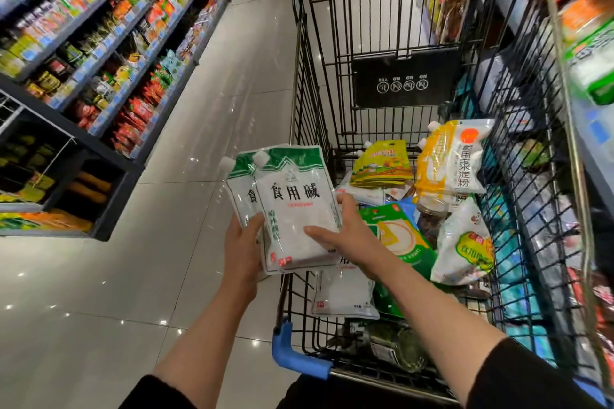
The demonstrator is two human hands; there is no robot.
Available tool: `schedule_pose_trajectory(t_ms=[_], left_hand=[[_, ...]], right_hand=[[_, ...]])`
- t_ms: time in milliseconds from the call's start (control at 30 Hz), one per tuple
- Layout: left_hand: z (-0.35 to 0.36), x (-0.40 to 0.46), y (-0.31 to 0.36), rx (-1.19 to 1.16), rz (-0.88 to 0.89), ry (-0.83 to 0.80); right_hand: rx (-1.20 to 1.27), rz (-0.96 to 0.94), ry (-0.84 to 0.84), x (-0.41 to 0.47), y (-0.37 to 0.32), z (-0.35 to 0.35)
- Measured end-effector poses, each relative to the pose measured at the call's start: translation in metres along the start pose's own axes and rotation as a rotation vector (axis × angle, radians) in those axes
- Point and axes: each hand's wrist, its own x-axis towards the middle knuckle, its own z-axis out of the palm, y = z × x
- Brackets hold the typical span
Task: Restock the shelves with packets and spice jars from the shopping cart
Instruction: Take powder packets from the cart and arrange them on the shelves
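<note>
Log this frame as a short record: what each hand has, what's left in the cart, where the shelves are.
left hand: grips white-and-green packets from the left edge
right hand: holds the packets' right side, thumb on the front
packets position: above the cart's left rim
cart: holds yellow pouch, green packet, a spice jar, others
shelves: stocked, left of the aisle

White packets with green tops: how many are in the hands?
2 visible: front packet held by both hands, second packet behind it, leftward. More may be hidden behind.
</note>
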Motion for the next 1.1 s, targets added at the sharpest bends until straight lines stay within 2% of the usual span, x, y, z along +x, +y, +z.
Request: schedule_pose_trajectory(t_ms=[133,300,333,400,467,500,600,867,967,1100], left_hand=[[0.001,-0.003,0.004,0.116,-0.021,-0.089],[0.007,0.004,0.007,0.235,0.002,-0.046],[0.007,0.005,0.006,0.238,0.006,-0.05],[0.007,0.004,0.005,0.224,-0.003,-0.058],[0.004,0.005,0.003,0.224,-0.007,-0.057],[0.003,0.006,0.002,0.228,-0.005,-0.056],[0.0,0.008,0.0,0.24,0.002,-0.049],[0.001,0.007,0.0,0.233,0.007,-0.052],[0.001,0.007,-0.001,0.226,0.014,-0.044],[0.002,0.007,-0.001,0.22,0.014,-0.032]], right_hand=[[0.019,-0.015,0.057,0.0,0.009,0.012],[0.066,0.017,0.079,-0.005,0.018,0.011],[0.121,0.062,0.13,-0.002,0.028,0.007],[0.188,0.184,0.36,0.001,0.055,-0.006],[-0.007,0.347,0.571,0.001,0.087,-0.023],[-0.122,0.432,0.592,-0.001,0.102,-0.028],[-0.255,0.552,0.528,0.001,0.123,-0.023],[-0.764,0.582,0.529,0.014,0.122,0.003],[-0.783,0.589,0.554,0.014,0.117,0.003],[-0.712,0.585,0.509,0.005,0.108,-0.003]])
